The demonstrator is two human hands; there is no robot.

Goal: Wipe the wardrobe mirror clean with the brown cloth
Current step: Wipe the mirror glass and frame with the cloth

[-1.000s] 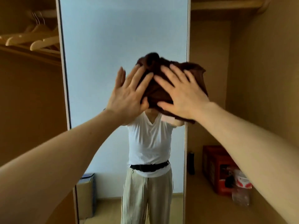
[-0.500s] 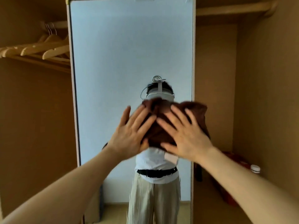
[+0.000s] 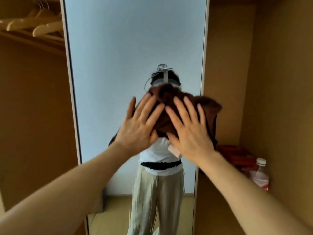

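Note:
The tall wardrobe mirror (image 3: 127,48) stands straight ahead and reflects a person in a white top and beige trousers. A bunched brown cloth (image 3: 163,116) is pressed flat against the glass at mid height, just under the reflected headset. Its right corner hangs past the mirror's right edge. My left hand (image 3: 138,126) lies on the cloth's left side with fingers spread. My right hand (image 3: 189,131) covers the cloth's lower right part, also with fingers spread. Both palms hold the cloth against the glass.
Wooden hangers (image 3: 33,26) hang on a rail at the upper left. Wardrobe panels flank the mirror on both sides. On the floor at the right stand a red crate (image 3: 237,155) and a plastic bottle (image 3: 259,173) with a white cap.
Both hands and the cloth have slid down the glass from where they covered the reflected head, so the headset now shows above the cloth. The view has also shifted.

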